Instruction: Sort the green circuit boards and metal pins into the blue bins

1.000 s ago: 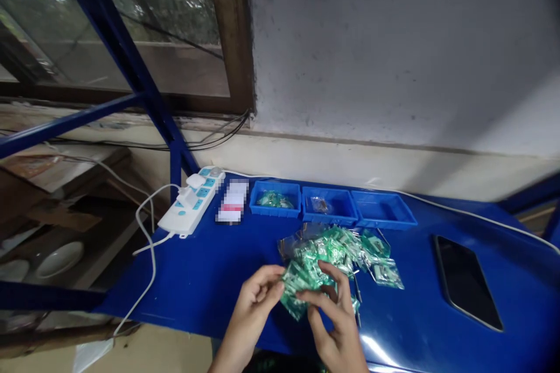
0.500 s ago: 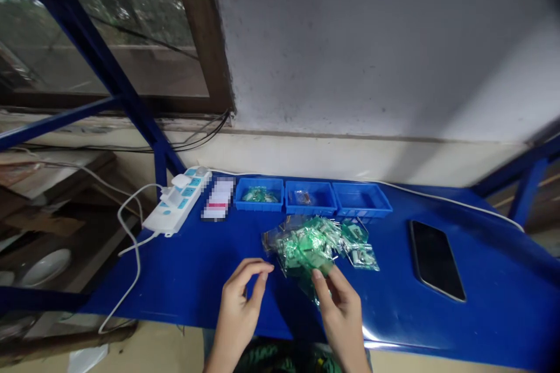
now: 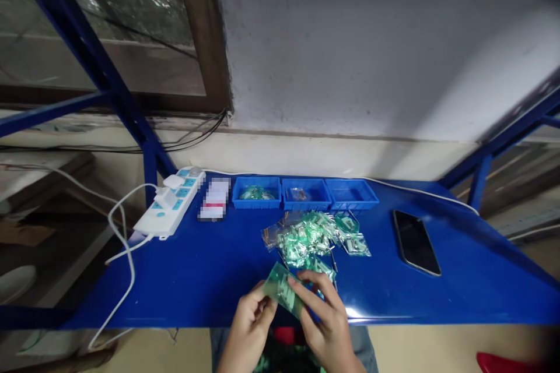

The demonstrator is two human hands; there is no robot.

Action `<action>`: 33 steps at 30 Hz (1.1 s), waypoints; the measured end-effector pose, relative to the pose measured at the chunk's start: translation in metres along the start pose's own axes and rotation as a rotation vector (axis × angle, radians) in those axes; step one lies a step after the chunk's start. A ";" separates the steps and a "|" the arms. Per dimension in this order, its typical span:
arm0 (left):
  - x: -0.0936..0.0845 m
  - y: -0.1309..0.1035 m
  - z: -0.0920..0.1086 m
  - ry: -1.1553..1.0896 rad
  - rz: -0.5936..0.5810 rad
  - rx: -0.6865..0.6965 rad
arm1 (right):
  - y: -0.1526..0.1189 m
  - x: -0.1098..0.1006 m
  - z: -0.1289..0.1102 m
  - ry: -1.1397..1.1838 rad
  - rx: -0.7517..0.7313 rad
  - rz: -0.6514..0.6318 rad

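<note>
A small green-tinted plastic packet (image 3: 283, 290) with pale pieces inside is held up near the table's front edge. My left hand (image 3: 251, 322) pinches its left corner between thumb and fingers. On the packet's right side, my right hand (image 3: 324, 316) grips it, with fingers across its face. Just beyond my hands lies a heap of similar shiny green packets (image 3: 308, 236), with a few dark thin items sticking out. A brownish clear packet (image 3: 273, 236) lies at the heap's left side. What exactly the packets contain is too small to tell.
Three blue trays stand along the back: the left tray (image 3: 256, 204) holds green packets, the middle tray (image 3: 306, 205) a small packet, the right tray (image 3: 350, 205) nothing visible. A power strip (image 3: 168, 210) with cables is at left; a phone (image 3: 415, 242) lies at right on the blue table (image 3: 196, 280).
My right hand has drawn a green packet from the heap towards me. My left hand has moved right and now grips its corner. The view has shifted slightly.
</note>
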State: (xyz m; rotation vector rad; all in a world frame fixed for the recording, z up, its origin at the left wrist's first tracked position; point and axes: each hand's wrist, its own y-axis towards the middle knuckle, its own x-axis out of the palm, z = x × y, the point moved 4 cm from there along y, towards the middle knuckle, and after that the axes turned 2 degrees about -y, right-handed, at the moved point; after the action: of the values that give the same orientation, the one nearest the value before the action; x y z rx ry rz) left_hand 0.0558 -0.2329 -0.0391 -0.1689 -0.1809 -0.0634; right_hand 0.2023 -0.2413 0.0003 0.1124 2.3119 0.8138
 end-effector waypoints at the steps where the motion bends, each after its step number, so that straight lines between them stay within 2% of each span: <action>1: -0.002 0.004 0.000 0.009 -0.007 -0.013 | 0.000 0.002 0.001 -0.006 0.005 -0.006; 7: -0.012 0.031 0.008 0.057 0.017 -0.100 | 0.016 0.016 0.016 -0.004 0.028 -0.067; 13: -0.022 0.048 0.014 0.067 0.073 -0.063 | 0.041 0.024 0.025 0.036 -0.043 -0.096; 17: -0.024 0.048 0.015 -0.034 0.110 -0.097 | 0.043 0.020 0.029 0.030 -0.092 -0.127; 21: -0.012 0.036 0.007 -0.233 0.070 -0.251 | 0.035 0.013 0.033 -0.015 -0.108 -0.123; 23: -0.007 0.033 0.007 -0.193 0.081 -0.260 | 0.032 0.012 0.032 -0.034 -0.131 -0.141; 25: -0.006 0.039 0.018 -0.004 0.094 -0.152 | 0.031 0.012 0.031 -0.051 -0.125 -0.170; 27: -0.009 0.056 0.039 0.226 0.121 0.040 | 0.031 0.010 0.032 -0.061 -0.067 -0.178; 30: -0.022 0.090 0.084 0.563 0.344 0.421 | 0.030 0.004 0.038 -0.062 0.037 -0.136; 32: -0.023 0.109 0.101 0.835 0.340 0.570 | 0.028 0.000 0.044 -0.089 0.088 -0.106; 33: -0.023 0.114 0.104 0.926 0.345 0.607 | 0.026 -0.001 0.047 -0.119 0.114 -0.103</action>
State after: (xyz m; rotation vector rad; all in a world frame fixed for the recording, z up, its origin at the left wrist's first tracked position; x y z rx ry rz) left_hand 0.0237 -0.1014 0.0388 0.4415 0.7520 0.2575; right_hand 0.2289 -0.1961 -0.0113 0.0887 2.2317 0.6082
